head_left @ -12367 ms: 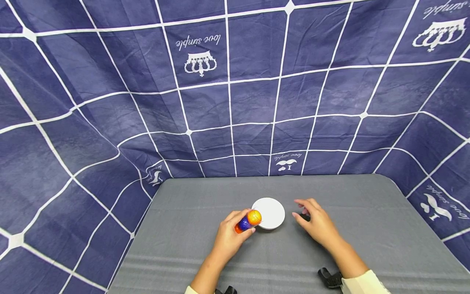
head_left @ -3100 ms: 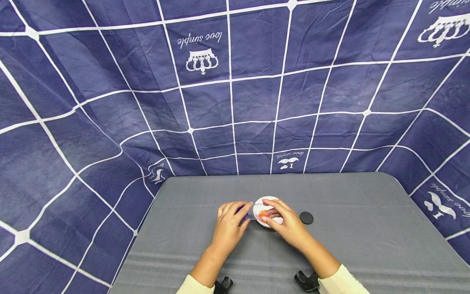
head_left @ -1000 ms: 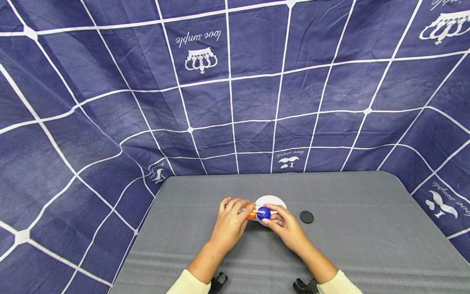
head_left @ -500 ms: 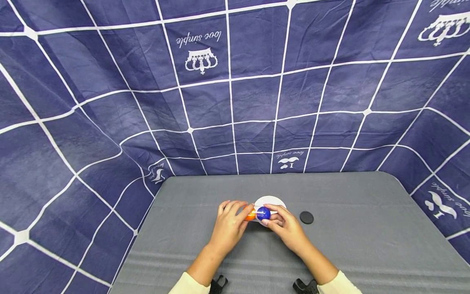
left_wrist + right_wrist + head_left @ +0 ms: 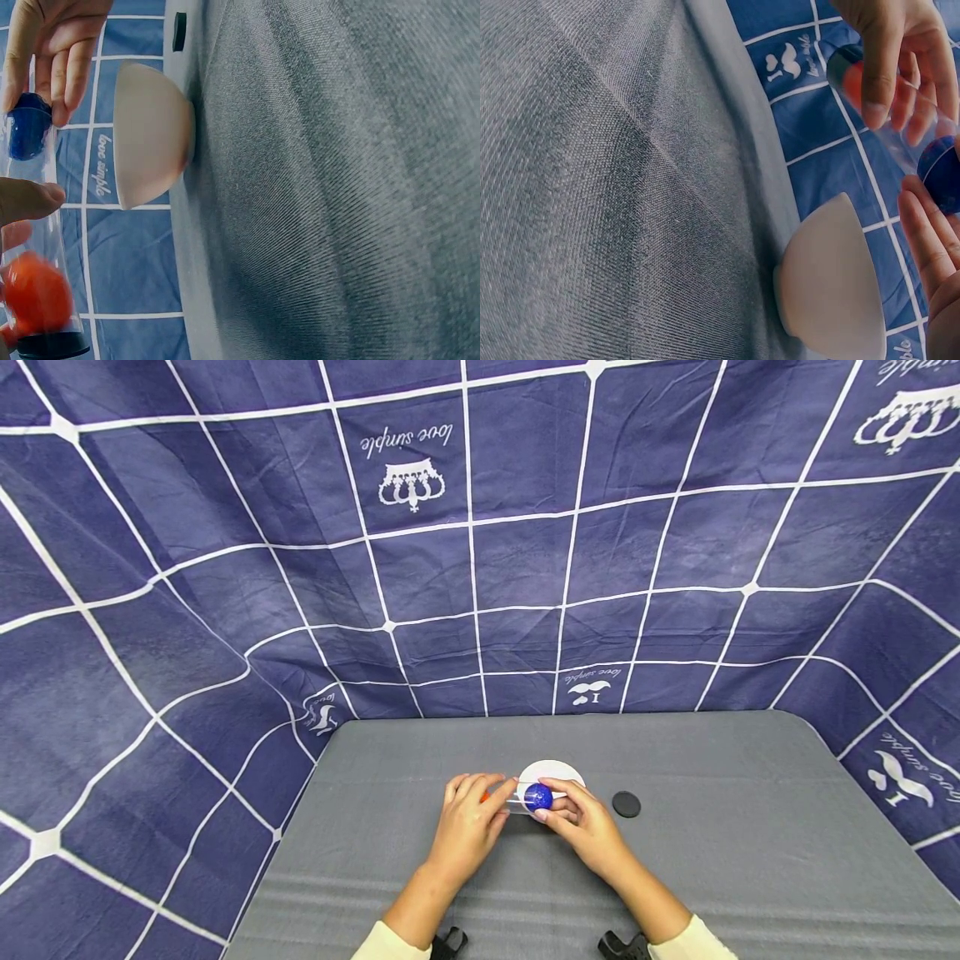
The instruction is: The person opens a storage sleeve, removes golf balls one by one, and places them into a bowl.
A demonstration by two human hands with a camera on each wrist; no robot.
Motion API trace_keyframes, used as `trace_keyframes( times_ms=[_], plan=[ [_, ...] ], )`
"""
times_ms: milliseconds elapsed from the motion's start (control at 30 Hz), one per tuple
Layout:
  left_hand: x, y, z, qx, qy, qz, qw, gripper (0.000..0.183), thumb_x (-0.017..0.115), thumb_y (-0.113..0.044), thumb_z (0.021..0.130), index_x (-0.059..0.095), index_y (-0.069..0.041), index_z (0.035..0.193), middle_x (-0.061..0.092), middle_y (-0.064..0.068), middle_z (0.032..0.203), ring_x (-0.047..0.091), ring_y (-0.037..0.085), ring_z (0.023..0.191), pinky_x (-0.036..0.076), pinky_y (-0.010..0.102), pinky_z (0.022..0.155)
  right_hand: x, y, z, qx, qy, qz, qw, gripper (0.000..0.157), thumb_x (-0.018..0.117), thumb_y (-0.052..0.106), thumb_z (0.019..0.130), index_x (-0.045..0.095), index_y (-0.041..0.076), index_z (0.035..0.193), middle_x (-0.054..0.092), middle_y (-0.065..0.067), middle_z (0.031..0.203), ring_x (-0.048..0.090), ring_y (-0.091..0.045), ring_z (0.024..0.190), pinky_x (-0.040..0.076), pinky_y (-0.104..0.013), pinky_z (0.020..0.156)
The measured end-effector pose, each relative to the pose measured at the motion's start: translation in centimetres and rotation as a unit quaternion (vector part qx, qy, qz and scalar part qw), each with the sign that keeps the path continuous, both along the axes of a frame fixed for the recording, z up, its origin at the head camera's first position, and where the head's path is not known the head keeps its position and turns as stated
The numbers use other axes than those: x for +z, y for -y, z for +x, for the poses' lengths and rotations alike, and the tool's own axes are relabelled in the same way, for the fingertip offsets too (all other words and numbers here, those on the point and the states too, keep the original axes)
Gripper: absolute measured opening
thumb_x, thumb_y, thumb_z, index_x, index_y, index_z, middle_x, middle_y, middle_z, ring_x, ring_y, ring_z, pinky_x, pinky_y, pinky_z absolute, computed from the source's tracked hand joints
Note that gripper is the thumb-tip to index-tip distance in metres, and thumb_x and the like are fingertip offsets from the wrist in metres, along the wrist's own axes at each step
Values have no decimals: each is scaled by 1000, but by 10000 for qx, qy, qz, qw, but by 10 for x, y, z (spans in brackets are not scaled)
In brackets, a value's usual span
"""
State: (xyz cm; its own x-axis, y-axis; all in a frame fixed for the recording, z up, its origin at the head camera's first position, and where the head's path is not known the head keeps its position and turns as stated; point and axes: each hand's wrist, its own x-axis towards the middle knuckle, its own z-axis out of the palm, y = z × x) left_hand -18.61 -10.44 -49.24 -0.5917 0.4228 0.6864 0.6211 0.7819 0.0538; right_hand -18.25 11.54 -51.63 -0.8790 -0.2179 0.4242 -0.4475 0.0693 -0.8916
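Observation:
My left hand grips a clear tube held almost level above the table. An orange ball lies inside it by the black end, mostly covered by my fingers in the head view. At the tube's other end, my right hand pinches a blue ball between thumb and fingers. The ball sits at the tube's mouth; how deep it is in, I cannot tell. Just behind and below stands a white bowl, its inside partly hidden by my hands.
A round black lid lies flat on the grey-covered table, right of the bowl. Blue cloth with white lines hangs behind and at both sides. Black wrist mounts sit under my forearms.
The orange ball has slid left, away from the blue ball, to the tube's far end. Earlier, my right hand held an orange ball over the bowl. Both hands have barely moved this last second.

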Motion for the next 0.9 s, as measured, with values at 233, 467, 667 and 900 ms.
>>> trace_keyframes(
  times_ms=[233, 467, 667, 900],
  plan=[
    [-4, 3, 1, 54, 144, 193, 9997, 57, 88, -15, 73, 70, -23, 127, 69, -1, 119, 65, 20, 109, 45, 45, 98, -1, -2, -2, -5, -175, -24, 9998, 44, 72, -2, 89, 60, -2, 131, 62, -22, 113, 68, -1, 93, 58, -18, 78],
    [-6, 7, -1, 172, 181, 493, 9985, 59, 91, -18, 71, 70, -23, 126, 69, -2, 116, 65, 20, 105, 46, 44, 94, 0, -8, -3, -308, -204, 183, 9992, 42, 74, 1, 89, 63, 0, 129, 63, -18, 114, 71, -10, 94, 59, -20, 79],
    [-7, 10, -2, 250, 325, 708, 9966, 60, 90, -20, 74, 68, -23, 130, 69, -1, 116, 66, 20, 104, 47, 43, 94, -1, -12, -4, -784, -459, 867, 9921, 43, 79, 6, 86, 66, 6, 127, 66, -8, 109, 71, -16, 91, 60, -25, 79],
    [-7, 13, -2, 321, 513, 855, 9945, 59, 89, -19, 75, 68, -23, 131, 69, 0, 116, 65, 20, 106, 47, 44, 95, -9, -15, -6, -1048, -1110, 1647, 9744, 45, 82, 7, 82, 68, 7, 125, 69, -1, 111, 69, -9, 90, 60, -29, 79]
  ],
)
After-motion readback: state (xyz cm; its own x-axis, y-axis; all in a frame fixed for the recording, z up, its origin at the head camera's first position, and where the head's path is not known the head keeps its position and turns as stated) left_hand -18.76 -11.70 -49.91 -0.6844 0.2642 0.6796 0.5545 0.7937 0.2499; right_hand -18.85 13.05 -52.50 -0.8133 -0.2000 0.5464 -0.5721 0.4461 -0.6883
